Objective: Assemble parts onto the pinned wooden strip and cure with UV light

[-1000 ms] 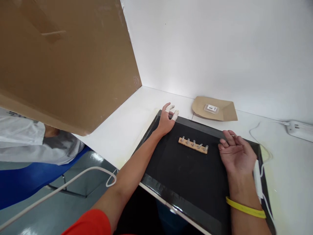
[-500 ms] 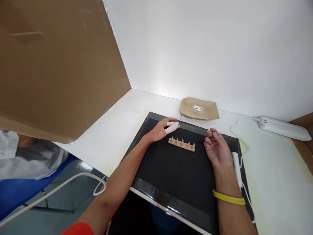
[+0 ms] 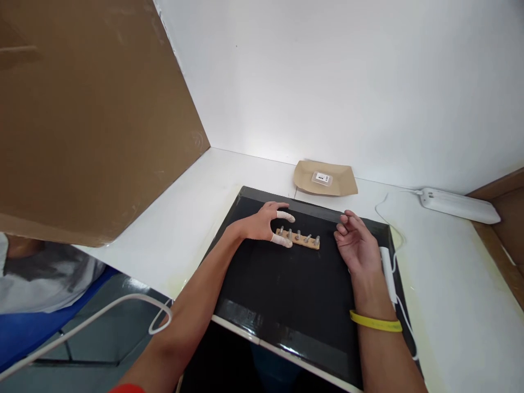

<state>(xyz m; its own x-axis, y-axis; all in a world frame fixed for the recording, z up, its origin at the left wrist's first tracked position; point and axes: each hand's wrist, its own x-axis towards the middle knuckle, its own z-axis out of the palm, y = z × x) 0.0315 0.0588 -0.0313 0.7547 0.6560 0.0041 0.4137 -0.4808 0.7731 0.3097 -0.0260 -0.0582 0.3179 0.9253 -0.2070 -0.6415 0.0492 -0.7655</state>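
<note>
A small wooden strip (image 3: 301,244) with several upright metal screws or pegs lies on the black mat; the exact kind of the pegs is too small to tell. My left hand (image 3: 266,222), with white finger covers on thumb and forefinger, is open around the strip's left end. Its thumb and forefinger are apart on either side of the leftmost peg, with no grip on it. My right hand (image 3: 357,244) is palm up to the right of the strip. Its fingers are curled with the tips together, and what they hold, if anything, cannot be made out.
A brown paper tray (image 3: 346,183) holding a small clear case (image 3: 322,178) stands behind the mat (image 3: 282,289). To the right lie a white power strip (image 3: 458,206) and a white cable. A large cardboard panel (image 3: 94,120) rises at left, with a person's grey sleeve (image 3: 49,278) below.
My left hand has lowered toward the strip, and its thumb and forefinger have spread from a pinch. My right hand keeps about the same curled pose. The view has shifted slightly.
</note>
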